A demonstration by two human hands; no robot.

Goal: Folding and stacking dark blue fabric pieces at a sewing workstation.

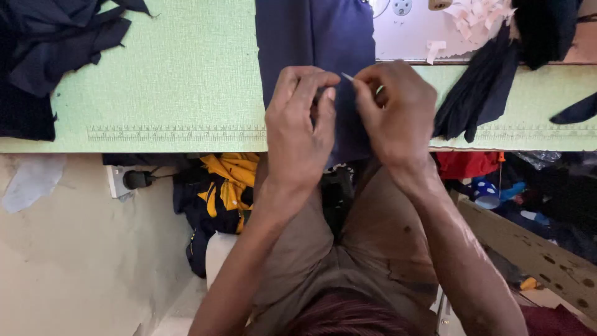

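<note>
At frame centre, the left hand (300, 127) pinched the navy fabric (314, 37) while the right hand (398, 112) clamped a thin needle (347, 76); stitching appeared underway, its extent hidden.

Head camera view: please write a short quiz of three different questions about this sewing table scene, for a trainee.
1. True or false: both hands touch the navy blue fabric that lies on the green table.
2. Which hand pinches the thin pale needle-like thing? A) left hand B) right hand C) neither
3. Fill in: along the near edge of the table a printed ______ runs.

Key
1. True. The left hand and right hand both work at the fabric's lower part.
2. B. Its tip sticks out from the right grip.
3. Ruler scale.
</note>
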